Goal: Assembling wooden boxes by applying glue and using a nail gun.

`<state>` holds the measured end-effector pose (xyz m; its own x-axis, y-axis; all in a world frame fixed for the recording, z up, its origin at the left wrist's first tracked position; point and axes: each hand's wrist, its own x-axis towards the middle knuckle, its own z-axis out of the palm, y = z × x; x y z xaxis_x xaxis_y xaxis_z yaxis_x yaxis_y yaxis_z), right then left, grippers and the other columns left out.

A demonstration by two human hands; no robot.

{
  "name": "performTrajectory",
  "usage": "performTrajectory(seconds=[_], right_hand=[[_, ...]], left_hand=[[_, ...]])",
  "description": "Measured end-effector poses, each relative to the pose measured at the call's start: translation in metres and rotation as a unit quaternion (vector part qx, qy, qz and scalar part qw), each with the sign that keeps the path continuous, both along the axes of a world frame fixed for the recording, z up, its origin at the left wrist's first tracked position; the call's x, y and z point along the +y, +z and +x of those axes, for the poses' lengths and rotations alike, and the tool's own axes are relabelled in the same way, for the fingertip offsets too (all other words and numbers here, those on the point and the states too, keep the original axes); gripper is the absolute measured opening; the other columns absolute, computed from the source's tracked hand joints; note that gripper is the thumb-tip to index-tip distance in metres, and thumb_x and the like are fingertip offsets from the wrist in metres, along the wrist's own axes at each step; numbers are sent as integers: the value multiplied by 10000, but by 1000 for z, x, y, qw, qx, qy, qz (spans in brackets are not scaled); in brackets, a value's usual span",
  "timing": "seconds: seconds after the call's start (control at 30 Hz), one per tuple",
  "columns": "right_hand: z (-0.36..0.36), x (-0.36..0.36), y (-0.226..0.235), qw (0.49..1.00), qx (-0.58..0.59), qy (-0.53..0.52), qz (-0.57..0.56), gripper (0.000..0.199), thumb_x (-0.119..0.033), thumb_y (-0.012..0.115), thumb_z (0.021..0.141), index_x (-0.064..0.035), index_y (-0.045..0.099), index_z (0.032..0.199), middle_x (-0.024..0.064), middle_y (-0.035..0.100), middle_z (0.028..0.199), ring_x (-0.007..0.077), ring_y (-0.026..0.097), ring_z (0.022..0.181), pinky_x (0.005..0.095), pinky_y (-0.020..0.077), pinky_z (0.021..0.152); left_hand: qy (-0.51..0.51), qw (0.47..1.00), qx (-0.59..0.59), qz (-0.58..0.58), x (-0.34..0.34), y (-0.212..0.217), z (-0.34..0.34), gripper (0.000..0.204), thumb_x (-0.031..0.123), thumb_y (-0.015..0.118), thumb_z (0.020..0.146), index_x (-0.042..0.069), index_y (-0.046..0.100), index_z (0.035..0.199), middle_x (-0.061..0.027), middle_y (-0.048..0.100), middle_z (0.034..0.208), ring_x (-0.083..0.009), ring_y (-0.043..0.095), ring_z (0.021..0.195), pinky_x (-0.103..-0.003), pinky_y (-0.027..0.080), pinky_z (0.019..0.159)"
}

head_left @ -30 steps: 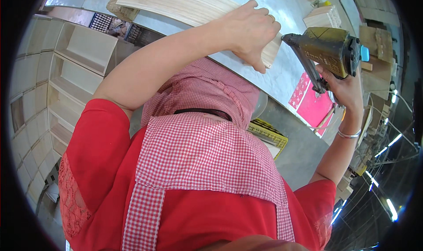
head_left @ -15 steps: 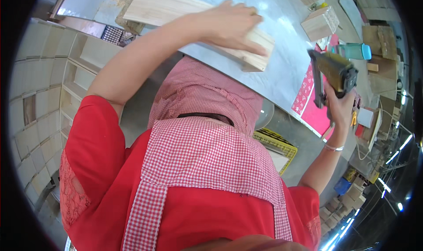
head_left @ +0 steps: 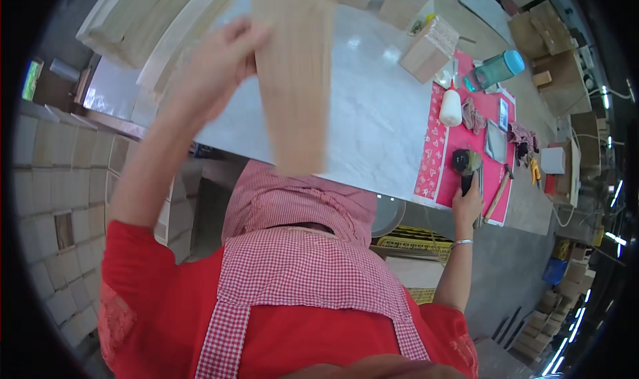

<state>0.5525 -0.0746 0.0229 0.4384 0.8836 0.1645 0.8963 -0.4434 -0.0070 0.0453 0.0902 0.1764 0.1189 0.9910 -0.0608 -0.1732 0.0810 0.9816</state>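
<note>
My left hand (head_left: 216, 72) is closed on the left edge of a long pale wooden piece (head_left: 296, 79). Slightly blurred, the piece points away from me over the table, its near end by the front edge. Some of my fingers are hidden at its side. On the right, my right hand (head_left: 468, 204) grips the handle of a nail gun (head_left: 467, 160), seen end-on over a pink mat (head_left: 450, 154). Beside the gun lies a hammer (head_left: 499, 196).
A white glue bottle (head_left: 450, 109), a rag (head_left: 473, 116) and a teal water bottle (head_left: 494, 71) are on or by the mat. A wooden block (head_left: 429, 49) stands behind them. Curved wooden pieces (head_left: 180, 39) occupy the far left; stacked wooden boxes (head_left: 50, 179) line the left side.
The wooden piece has turned from lying crosswise to pointing away from me, and my left hand has shifted to its left edge. My right hand has lowered the nail gun toward the mat.
</note>
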Motion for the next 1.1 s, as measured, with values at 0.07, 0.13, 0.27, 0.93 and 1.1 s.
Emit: performTrajectory(seconds=[0.07, 0.13, 0.27, 0.93, 1.1], right_hand=[[-14, 7, 8, 999, -32, -10, -21, 599, -166, 688, 813, -70, 498, 1373, 229, 622, 1162, 421, 597, 1041, 520, 475, 877], [-34, 22, 23, 999, -42, -12, -29, 590, -175, 694, 815, -68, 508, 1364, 222, 614, 1178, 425, 585, 1058, 509, 473, 885], [-75, 92, 31, 971, 46, 89, 215, 607, -278, 750, 813, 43, 528, 1277, 237, 577, 1198, 416, 547, 1099, 488, 431, 950], [-154, 213, -25, 890, 210, 33, 404, 791, -265, 853, 686, 49, 470, 1303, 219, 570, 1201, 370, 547, 1098, 423, 436, 965], [-148, 117, -25, 884, 238, 217, 339, 426, -115, 786, 755, -59, 670, 1161, 121, 647, 1058, 307, 577, 1002, 379, 442, 906]], left_hand=[[13, 996, -61, -64, -24, -25, 3, 317, 225, 559, 996, -5, 520, 1210, -59, 628, 1093, -147, 635, 963, -346, 534, 870], [43, 986, -103, -124, -47, -79, -6, 309, 171, 559, 992, 0, 497, 1241, -75, 621, 1152, -169, 635, 1036, -372, 537, 917], [103, 961, -163, -196, -79, -122, 7, 291, 146, 558, 992, 30, 491, 1251, -78, 612, 1189, -192, 633, 1061, -389, 542, 909], [-25, 929, -176, -326, -137, -133, -11, 236, 164, 572, 982, 45, 520, 1180, -134, 604, 1185, -258, 617, 1126, -364, 562, 888], [-167, 953, -65, -245, -130, -124, 11, 240, 131, 611, 954, 47, 556, 1172, -104, 628, 1150, -224, 612, 1121, -353, 544, 903]])
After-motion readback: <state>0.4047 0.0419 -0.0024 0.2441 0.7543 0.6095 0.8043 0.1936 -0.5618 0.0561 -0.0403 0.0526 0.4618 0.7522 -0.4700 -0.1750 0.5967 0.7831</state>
